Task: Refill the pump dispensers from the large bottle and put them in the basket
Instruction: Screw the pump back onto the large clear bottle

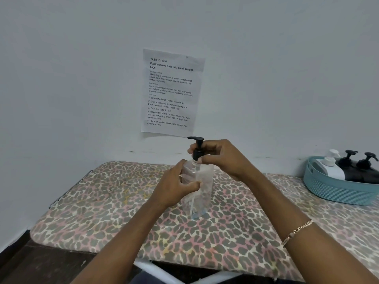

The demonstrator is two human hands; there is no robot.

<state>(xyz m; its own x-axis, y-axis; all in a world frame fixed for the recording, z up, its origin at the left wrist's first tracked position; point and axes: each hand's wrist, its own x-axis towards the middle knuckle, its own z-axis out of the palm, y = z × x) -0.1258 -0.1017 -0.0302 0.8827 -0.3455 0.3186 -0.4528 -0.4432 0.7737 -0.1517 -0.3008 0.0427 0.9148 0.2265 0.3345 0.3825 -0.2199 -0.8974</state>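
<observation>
A clear pump dispenser point(200, 193) stands upright on the leopard-print table point(102, 206), in the middle of the head view. My left hand point(176, 185) grips its clear body from the left side. My right hand point(221, 158) pinches the collar of its black pump head point(197, 149) at the bottle's neck. At the far right sits a teal basket point(336, 191) holding white dispensers point(330, 167) and two black pump dispensers point(361, 167). No large bottle is in view.
A printed sheet point(171, 93) is taped to the white wall behind the table. The table's left edge has a metal rim point(69, 187). Dark floor point(41, 263) lies below the table's front left corner.
</observation>
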